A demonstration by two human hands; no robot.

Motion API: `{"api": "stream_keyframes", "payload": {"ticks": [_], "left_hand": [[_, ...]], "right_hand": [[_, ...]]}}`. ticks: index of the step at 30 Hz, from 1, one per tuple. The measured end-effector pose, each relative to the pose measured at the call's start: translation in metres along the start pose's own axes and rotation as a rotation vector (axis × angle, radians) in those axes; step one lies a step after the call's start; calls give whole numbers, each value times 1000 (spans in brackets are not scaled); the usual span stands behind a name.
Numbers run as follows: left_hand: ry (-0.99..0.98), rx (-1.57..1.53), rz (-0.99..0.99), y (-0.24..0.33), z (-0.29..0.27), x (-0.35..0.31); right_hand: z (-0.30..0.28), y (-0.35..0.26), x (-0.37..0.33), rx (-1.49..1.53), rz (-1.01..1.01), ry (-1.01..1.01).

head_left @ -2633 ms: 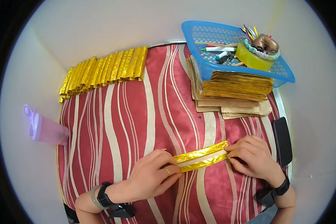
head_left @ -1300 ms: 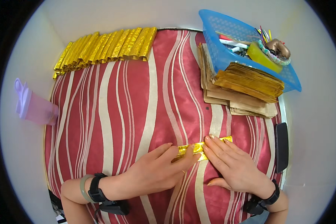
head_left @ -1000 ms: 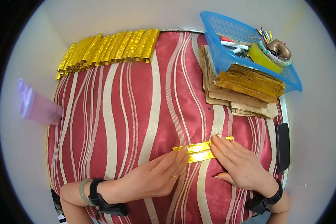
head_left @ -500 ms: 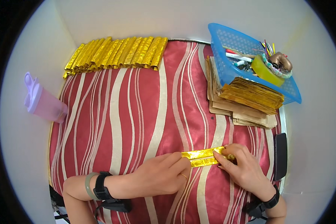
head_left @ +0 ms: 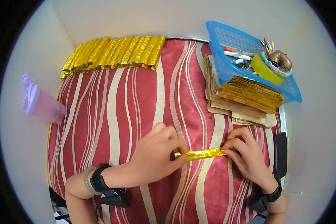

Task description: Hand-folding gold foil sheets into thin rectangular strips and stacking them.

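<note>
A narrow folded strip of gold foil paper spans the gap between my hands, above the red striped cloth. My left hand pinches its left end between thumb and fingers. At the other end, my right hand grips the strip with thumb and fingertips. Both ends of the strip are partly hidden by fingers. Many similar folded gold foil pieces lie side by side in a row at the far left.
A blue plastic basket with pens and yellow tape stands at the back right. Beside it lie gold sheets and brown paper. A pink lidded cup is at the left; a black phone-like object at the right.
The foil piece, earlier showing two gold bands with a pale line between, now shows as one narrower strip. My left hand has risen and turned, its grip moving to the strip's left end.
</note>
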State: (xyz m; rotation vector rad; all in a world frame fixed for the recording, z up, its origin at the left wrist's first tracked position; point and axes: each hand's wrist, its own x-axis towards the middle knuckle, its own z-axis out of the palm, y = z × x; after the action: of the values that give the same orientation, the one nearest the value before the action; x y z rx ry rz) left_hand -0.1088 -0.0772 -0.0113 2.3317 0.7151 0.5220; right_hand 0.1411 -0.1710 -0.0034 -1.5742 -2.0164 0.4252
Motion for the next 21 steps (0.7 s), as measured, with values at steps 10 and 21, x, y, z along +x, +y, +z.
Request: {"api": "stream_keyframes", "payload": {"ticks": [10,21], "left_hand": [[-57,-20,21,-1,-5,-1],[55,425,547,1,-3,0]], "right_hand": [[4,14,-2,52,-34,-85],[-12,16,-14,-279,-462,129]]}}
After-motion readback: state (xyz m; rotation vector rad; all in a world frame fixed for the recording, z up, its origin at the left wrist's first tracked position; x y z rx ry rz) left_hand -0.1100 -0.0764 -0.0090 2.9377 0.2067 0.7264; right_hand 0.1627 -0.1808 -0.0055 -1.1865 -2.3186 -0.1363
